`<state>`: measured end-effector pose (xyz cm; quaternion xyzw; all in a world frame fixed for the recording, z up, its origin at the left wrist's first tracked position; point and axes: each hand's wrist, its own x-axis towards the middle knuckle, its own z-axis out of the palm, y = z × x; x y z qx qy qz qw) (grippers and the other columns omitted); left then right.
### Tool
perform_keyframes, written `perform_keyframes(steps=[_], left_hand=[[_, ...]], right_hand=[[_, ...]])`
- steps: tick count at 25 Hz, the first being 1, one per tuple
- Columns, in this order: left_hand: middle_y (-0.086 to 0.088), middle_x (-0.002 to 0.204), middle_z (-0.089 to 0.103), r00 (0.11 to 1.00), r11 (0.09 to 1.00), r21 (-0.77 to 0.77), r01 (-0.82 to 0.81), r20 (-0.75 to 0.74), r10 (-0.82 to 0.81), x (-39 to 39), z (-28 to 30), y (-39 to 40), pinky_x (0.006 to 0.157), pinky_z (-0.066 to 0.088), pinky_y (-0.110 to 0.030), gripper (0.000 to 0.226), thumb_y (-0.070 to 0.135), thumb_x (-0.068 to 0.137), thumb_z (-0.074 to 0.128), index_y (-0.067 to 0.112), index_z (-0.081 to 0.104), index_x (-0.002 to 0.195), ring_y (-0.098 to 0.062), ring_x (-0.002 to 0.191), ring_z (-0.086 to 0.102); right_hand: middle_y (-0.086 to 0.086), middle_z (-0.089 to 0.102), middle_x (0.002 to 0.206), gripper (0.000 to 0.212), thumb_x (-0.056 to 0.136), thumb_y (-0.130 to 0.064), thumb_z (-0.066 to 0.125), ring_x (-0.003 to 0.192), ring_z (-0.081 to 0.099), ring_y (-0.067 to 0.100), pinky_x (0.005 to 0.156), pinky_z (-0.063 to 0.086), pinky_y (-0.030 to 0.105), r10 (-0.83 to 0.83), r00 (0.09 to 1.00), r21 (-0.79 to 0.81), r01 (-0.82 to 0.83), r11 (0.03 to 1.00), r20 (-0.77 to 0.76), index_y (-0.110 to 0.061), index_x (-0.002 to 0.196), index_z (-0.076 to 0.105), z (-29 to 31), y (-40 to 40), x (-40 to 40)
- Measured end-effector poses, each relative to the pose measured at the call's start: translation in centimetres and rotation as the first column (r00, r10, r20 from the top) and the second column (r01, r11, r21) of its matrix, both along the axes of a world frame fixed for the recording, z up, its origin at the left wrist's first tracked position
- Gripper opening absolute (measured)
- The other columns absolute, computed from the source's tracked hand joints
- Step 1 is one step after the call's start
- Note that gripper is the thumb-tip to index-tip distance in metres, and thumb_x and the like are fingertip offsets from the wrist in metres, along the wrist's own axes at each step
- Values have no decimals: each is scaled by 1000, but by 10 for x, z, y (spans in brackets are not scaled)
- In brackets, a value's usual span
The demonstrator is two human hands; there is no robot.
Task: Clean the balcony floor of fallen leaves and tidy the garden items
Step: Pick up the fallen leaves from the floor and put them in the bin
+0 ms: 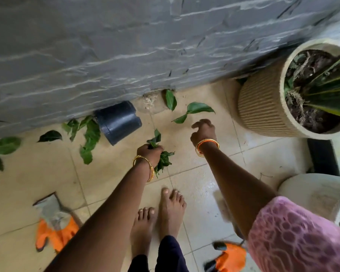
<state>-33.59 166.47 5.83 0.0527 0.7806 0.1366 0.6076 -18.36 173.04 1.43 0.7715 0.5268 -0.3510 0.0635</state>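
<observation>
STEP: gathering fallen leaves | left hand [150,150] is gripping a leaf bunch [163,160] | right hand [202,130] is hovering, fingers loosely curled, holding nothing | NEXT: pinching the leaf pair [194,110] lying on the floor [185,173] just ahead

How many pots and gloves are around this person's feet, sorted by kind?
Planted pots: 2, the ribbed tan pot and the pale pot, which is cut by the frame edge.
Empty black pot tipped on its side: 1.
Orange gloves: 2, the left glove and the right glove.
Total: 5.
</observation>
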Motion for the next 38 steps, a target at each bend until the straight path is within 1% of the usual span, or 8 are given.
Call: perform_keyframes(steps=[5,10,14,18,22,27,30,38], left_hand=[[-8,99,61,998,1000,21,5,55,-6,-3,-24,16,82,49,-32,22,19,87,66,11,62,107,-23,90,57],[-3,71,53,1000,1000,-11,-14,26,15,0,-35,32,53,40,-25,18,15,87,61,13,54,70,-14,63,48],[-2,75,54,997,1000,-15,-18,72,19,7,-22,30,60,42,-27,13,16,88,62,11,56,77,-15,68,50],[-1,99,57,992,998,65,-22,124,14,18,-4,22,81,40,-27,30,27,88,65,11,62,113,-17,90,51],[-7,102,62,995,997,74,-32,93,25,23,8,18,82,46,-28,37,29,85,69,6,62,113,-22,91,57],[-4,80,57,996,996,-2,-89,23,89,-5,7,19,76,43,-30,16,18,88,63,13,52,77,-21,82,53],[-4,79,55,995,995,-14,-99,17,100,-20,-4,15,78,42,-31,14,20,87,63,10,53,87,-21,87,53],[-1,79,52,997,997,-5,-81,-11,81,-33,-29,-2,77,39,-31,14,21,89,61,13,52,96,-17,79,50]], right_hand=[[4,23,153,39,84,-3,61,132,29,28,105,39,43,206,941,-11,-211,978,267,-12,121,60,-39,42,5],[14,54,126,34,88,-2,52,120,42,29,100,41,39,266,914,82,-304,949,305,0,122,56,-57,43,9],[12,68,90,20,90,-10,52,84,64,24,72,52,21,-162,986,223,148,963,44,0,96,67,-28,18,1],[5,63,74,15,85,-9,56,71,60,19,58,46,18,-475,842,39,500,865,-256,-9,78,70,5,-17,-11],[8,59,61,26,83,0,52,60,57,19,54,51,23,-549,696,-306,456,836,-462,-11,60,61,22,-35,-26],[12,68,102,10,84,-12,58,94,65,30,88,53,36,-360,879,-98,347,933,-313,-14,87,68,-6,-15,-22],[11,43,135,43,86,-14,61,120,50,31,101,42,32,-217,937,-157,179,971,-275,-22,128,54,-26,3,-24],[10,41,135,48,86,-16,65,121,47,28,106,39,32,-118,968,-34,113,993,-223,-6,131,52,-60,8,-35]])
